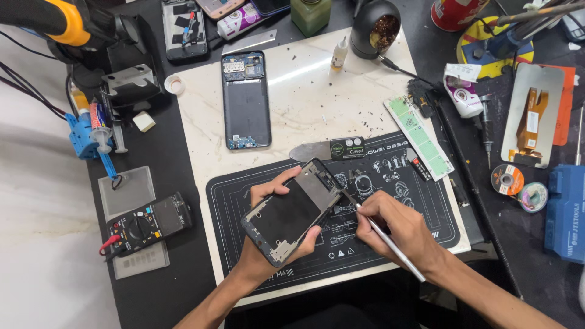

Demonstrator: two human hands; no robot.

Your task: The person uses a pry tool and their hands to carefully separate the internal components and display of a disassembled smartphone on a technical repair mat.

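My left hand (268,247) grips an opened phone frame (292,210), dark and tilted, with its inner metal side facing up over the black work mat (426,207). My right hand (396,228) holds thin silver tweezers (387,240) like a pen, their tip touching the frame's right edge near its upper corner. A second opened phone (245,100), its circuit board exposed, lies flat on the white marble slab (304,91) beyond my hands.
A black multimeter (149,222) lies at the left. A blue syringe holder (91,137) stands at the left edge. A small glue bottle (339,55) and brass-wool tip cleaner (375,27) sit at the back. Solder spools (518,186), a screen part (536,116) and a blue tool box (563,213) crowd the right.
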